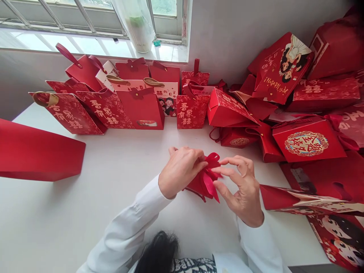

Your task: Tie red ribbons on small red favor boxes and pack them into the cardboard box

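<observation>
Pinching red ribbon bow point(212, 162), hands point(180, 170) point(241, 191) almost touching

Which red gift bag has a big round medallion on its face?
The red paper gift bag lying at the front of the right-hand pile; its round medallion sets it apart; the upright bags by the window show gold calligraphy.

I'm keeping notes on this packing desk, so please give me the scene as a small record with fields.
left hand: gripping a red ribbon bow
right hand: fingers at the bow's right side, contact unclear
surface: white table
behind: row of red paper gift bags below a window
right side: heap of red gift bags
</observation>
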`<state>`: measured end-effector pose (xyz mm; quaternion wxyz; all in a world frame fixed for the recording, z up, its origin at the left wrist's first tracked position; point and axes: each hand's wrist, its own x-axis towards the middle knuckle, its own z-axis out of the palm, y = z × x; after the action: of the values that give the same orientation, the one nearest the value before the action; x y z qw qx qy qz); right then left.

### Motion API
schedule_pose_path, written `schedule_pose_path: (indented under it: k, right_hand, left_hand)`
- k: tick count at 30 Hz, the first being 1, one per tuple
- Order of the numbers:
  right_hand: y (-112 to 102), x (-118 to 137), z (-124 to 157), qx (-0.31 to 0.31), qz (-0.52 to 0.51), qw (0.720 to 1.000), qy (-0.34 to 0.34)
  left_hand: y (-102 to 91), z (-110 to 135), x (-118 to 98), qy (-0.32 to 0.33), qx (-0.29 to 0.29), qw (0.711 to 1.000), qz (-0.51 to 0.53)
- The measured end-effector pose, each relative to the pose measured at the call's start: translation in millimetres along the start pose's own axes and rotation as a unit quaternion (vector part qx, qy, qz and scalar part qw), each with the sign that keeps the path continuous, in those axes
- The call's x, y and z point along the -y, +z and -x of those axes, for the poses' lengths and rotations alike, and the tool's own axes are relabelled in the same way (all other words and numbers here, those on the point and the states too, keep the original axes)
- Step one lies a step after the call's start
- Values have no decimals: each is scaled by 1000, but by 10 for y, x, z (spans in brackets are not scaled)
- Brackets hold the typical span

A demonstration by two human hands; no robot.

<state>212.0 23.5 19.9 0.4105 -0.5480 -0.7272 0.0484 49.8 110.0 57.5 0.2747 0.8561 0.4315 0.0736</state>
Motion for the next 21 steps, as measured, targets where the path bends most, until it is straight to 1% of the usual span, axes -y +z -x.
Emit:
schedule_pose_path:
  k: [1, 3, 6, 9, 11, 13, 17, 19, 21]
  right_hand:
    - [-6, 7, 10, 15, 7, 1000, -7]
    - [7, 14, 17, 26, 18, 1000, -2]
    - [52, 12, 8, 18, 24, 999, 18]
    - [75, 39, 16, 6, 28, 999, 19]
    - [82, 94, 44, 5, 34, 999, 12]
    - [96, 179, 86, 20, 29, 999, 6]
    - [140, 347, 154, 38, 4, 999, 17]
    - [143, 392, 163, 43, 0, 999, 24]
    - [120, 405, 164, 54, -7, 998, 34]
  left_hand:
    - [6, -1, 6, 3, -2, 1000, -1]
    - [25, -1, 18, 7, -4, 1000, -1]
    - [57, 0, 26, 18, -12, 1000, -12]
    - [79, -1, 8, 18, -26, 999, -42]
    - [91, -5, -26, 6, -23, 997, -71]
    - [108, -12, -73, -5, -13, 995, -97]
    - [170, -27, -140, -8, -9, 990, -138]
    - [189, -29, -125, -2, -8, 990, -141]
    - [161, -20, -68, 17, -11, 993, -119]
